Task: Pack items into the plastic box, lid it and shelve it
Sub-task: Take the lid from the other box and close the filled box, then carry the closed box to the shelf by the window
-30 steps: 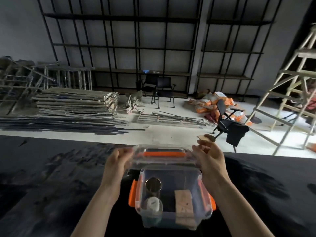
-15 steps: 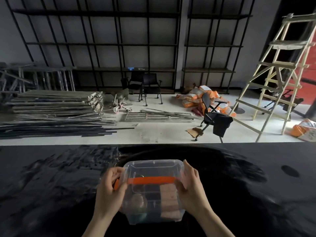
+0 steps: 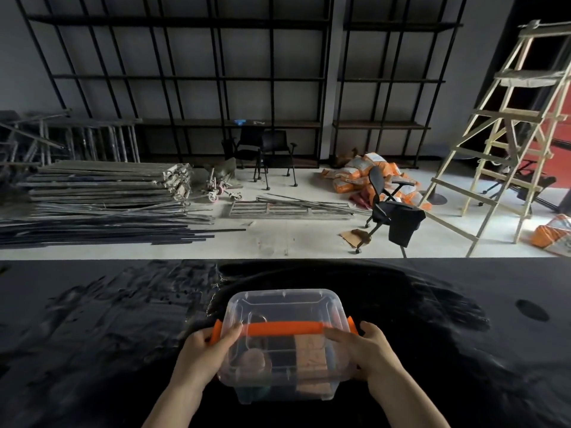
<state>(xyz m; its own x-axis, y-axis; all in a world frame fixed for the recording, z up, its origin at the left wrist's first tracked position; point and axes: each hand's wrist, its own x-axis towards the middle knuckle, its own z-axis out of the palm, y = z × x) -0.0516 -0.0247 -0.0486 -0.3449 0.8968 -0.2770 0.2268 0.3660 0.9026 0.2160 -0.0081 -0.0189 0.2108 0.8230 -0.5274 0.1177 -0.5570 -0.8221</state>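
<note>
Since a second ago, the clear plastic lid with the orange carry handle (image 3: 283, 316) has been brought down from the air and set on the clear plastic box (image 3: 285, 375), and both hands have been shifted from the lid's ends to the box's sides. The box is seen standing on the black, glossy worktop (image 3: 92, 335), near its front edge and straight ahead of the person.

The left hand (image 3: 204, 355) is laid against the left side of the box, its thumb pressed on the lid top and its fingers wrapped over the orange side latch (image 3: 216, 330); the grip is closed on that latch and the box edge. The right hand (image 3: 370, 353) is placed likewise on the right side, thumb stretched along the lid near the handle's end, fingers curled around the box wall below the right orange latch (image 3: 352, 325); its grip is closed on the box.

Through the clear walls a tan rectangular block (image 3: 310, 356) is seen at the right and a round pale-topped container (image 3: 253, 361) at the left; other contents cannot be made out.

Beyond the worktop, black metal shelving (image 3: 216, 78) is ranged along the grey wall, and a wooden stepladder (image 3: 506, 125) is stood at the right.
</note>
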